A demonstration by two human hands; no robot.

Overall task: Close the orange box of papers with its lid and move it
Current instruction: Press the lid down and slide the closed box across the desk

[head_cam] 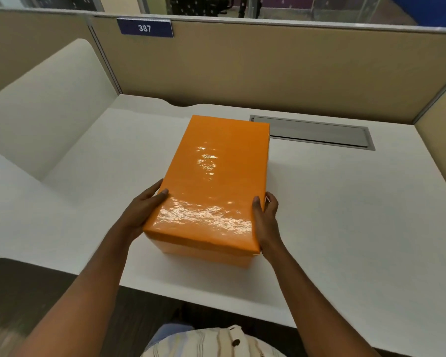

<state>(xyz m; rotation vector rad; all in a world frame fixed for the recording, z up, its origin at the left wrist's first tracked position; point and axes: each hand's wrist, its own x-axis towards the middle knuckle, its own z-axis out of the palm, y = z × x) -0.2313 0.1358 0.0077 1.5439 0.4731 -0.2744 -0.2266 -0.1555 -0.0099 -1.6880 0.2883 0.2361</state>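
The orange box (214,181) stands in the middle of the white desk (345,215) with its glossy orange lid sitting on top, covering it fully; no papers show. My left hand (144,207) presses against the box's left side near the front corner, thumb resting on the lid edge. On the opposite side my right hand (265,215) grips the front right corner, thumb on the lid. Both hands hold the box between them.
A grey cable hatch (317,134) lies flush in the desk behind and right of the box. Beige partition walls (268,68) close off the back and right. A rounded cream divider (49,104) stands at the left. The desk's front edge runs just before my body.
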